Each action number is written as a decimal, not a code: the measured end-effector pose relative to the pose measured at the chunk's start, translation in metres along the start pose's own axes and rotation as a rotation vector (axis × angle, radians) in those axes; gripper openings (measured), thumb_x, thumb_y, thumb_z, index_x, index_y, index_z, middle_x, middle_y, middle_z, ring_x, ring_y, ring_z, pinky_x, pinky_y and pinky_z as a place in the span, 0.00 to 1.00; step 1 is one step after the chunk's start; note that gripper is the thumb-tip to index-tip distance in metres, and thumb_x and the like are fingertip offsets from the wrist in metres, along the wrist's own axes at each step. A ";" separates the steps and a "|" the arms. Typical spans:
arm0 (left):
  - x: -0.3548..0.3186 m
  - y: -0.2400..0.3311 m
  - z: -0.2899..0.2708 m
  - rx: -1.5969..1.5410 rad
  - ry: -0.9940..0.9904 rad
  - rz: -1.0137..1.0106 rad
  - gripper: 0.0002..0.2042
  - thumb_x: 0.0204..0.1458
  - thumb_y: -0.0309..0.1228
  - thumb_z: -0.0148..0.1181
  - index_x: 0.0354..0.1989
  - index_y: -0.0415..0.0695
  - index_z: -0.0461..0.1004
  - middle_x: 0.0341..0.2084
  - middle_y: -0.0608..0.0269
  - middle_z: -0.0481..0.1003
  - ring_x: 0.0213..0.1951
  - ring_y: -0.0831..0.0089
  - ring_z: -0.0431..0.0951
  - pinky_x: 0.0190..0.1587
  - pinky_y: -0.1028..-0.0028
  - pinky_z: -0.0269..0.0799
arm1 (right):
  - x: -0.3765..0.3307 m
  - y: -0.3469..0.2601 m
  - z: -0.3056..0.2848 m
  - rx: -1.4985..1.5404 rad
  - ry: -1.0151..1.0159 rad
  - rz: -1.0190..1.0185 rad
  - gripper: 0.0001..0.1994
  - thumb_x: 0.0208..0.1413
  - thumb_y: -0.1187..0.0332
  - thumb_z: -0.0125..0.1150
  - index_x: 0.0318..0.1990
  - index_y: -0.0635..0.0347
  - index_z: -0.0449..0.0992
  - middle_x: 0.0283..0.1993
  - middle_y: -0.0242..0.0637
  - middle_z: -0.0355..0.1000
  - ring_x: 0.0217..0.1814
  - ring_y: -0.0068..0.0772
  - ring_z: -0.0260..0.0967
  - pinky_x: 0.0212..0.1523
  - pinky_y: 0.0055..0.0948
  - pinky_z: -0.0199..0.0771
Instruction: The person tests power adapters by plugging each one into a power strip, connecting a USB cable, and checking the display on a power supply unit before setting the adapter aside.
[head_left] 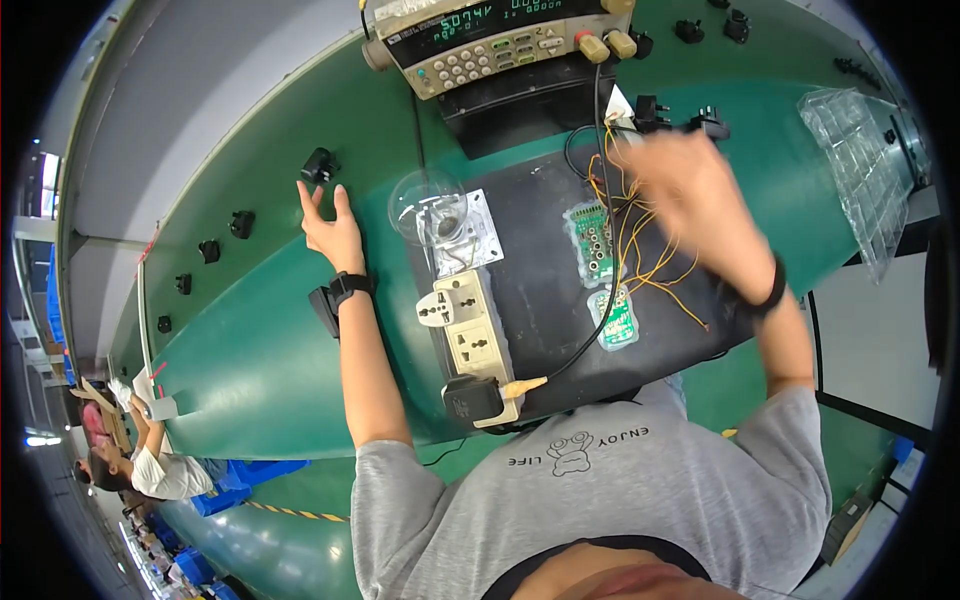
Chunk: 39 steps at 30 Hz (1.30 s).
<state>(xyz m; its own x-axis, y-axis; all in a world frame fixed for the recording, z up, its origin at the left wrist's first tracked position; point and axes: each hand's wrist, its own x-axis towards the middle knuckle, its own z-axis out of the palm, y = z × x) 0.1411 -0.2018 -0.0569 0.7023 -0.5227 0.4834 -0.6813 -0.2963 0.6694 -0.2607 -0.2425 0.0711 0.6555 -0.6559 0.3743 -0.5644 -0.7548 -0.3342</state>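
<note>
My left hand [335,232] is stretched out at the far left of the workbench, thumb and finger apart. Just beyond its fingertips lies a black plug adapter [320,165]; whether they touch it I cannot tell. My right hand [685,190] is smeared by motion above the black mat's right side, near yellow wires [640,265] and a black cable, so its fingers are unclear. Below it lie a green circuit board [592,243] and a smaller one [613,320]. Another black adapter [472,398] is plugged into the beige socket strip [470,310], beside a yellowish connector [524,388].
A bench power meter [490,60] with a lit display stands at the back. A clear bulb [428,208] sits by a metal plate [482,228]. Several black adapters [240,224] line the left; more lie back right. A clear plastic tray [858,165] lies right. A co-worker [165,465] is far left.
</note>
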 end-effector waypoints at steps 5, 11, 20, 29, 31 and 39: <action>0.000 0.010 0.010 -0.010 0.037 0.023 0.26 0.47 0.41 0.60 0.56 0.51 0.64 0.44 0.59 0.71 0.49 0.63 0.67 0.53 0.65 0.59 | 0.018 0.119 0.024 -0.493 -0.066 -0.050 0.25 0.36 0.81 0.54 0.49 0.54 0.71 0.54 0.37 0.65 0.47 0.41 0.65 0.46 0.32 0.67; -0.007 0.003 0.001 -0.181 0.070 -0.037 0.24 0.48 0.38 0.60 0.53 0.46 0.65 0.42 0.59 0.70 0.47 0.66 0.68 0.53 0.66 0.58 | 0.021 0.109 0.030 -0.686 -0.239 0.116 0.18 0.31 0.70 0.67 0.36 0.58 0.72 0.44 0.35 0.67 0.49 0.33 0.64 0.42 0.28 0.69; -0.020 0.008 -0.009 -0.305 0.075 -0.046 0.22 0.48 0.32 0.60 0.53 0.42 0.65 0.41 0.59 0.70 0.45 0.68 0.67 0.51 0.69 0.60 | 0.003 0.157 0.022 -0.471 0.041 0.553 0.36 0.32 0.52 0.72 0.45 0.62 0.59 0.41 0.51 0.64 0.33 0.55 0.72 0.30 0.42 0.74; -0.062 0.006 -0.036 -0.245 0.019 -0.060 0.23 0.48 0.32 0.61 0.53 0.41 0.64 0.41 0.58 0.70 0.45 0.68 0.68 0.50 0.70 0.61 | 0.006 0.150 0.013 -0.021 0.233 0.244 0.20 0.43 0.71 0.62 0.46 0.60 0.64 0.45 0.45 0.61 0.46 0.37 0.63 0.51 0.30 0.63; -0.066 0.003 -0.043 -0.250 0.039 -0.023 0.24 0.48 0.32 0.61 0.53 0.40 0.64 0.41 0.56 0.70 0.45 0.68 0.68 0.50 0.70 0.61 | 0.014 0.096 0.007 0.084 0.205 0.167 0.16 0.46 0.76 0.58 0.44 0.61 0.64 0.47 0.40 0.60 0.50 0.34 0.59 0.53 0.26 0.59; -0.063 0.001 -0.042 -0.371 0.036 -0.051 0.24 0.45 0.36 0.61 0.52 0.45 0.64 0.43 0.60 0.69 0.48 0.64 0.66 0.55 0.63 0.52 | 0.031 -0.062 0.028 1.132 -0.257 0.062 0.29 0.47 0.78 0.59 0.58 0.65 0.57 0.61 0.45 0.58 0.60 0.31 0.58 0.56 0.28 0.60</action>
<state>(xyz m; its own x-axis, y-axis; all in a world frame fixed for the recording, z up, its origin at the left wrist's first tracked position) 0.1050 -0.1355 -0.0628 0.7449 -0.4843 0.4589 -0.5283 -0.0081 0.8490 -0.1911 -0.2155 0.0789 0.7981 -0.5725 0.1875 0.0871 -0.1983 -0.9763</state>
